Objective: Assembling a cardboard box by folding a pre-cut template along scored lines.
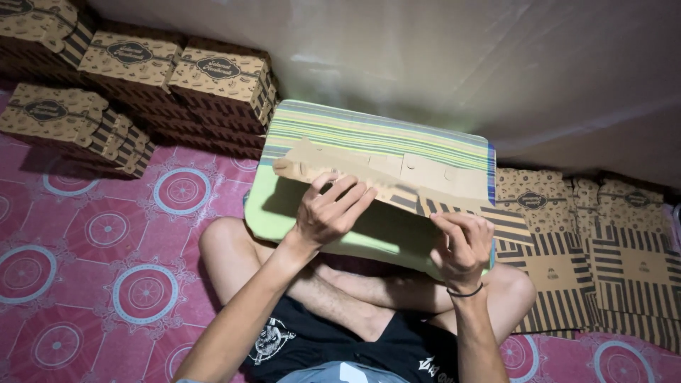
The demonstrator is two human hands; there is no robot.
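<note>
In the head view, the left hand (328,211) is gripping a flat cardboard blank (397,186), fingers curled over its edge, while the right hand (462,245) is pinching its striped end. Thin, light and bendable, it is lying across the green striped lap table's (383,131) near edge; hold it at the creases. Folded boxes (213,78) are stacked beyond.

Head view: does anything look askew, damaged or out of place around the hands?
Nothing stands out. Both the left hand and right hand grip a flat cardboard box blank over a striped green cushion; the folded boxes are stacked neatly.
</note>
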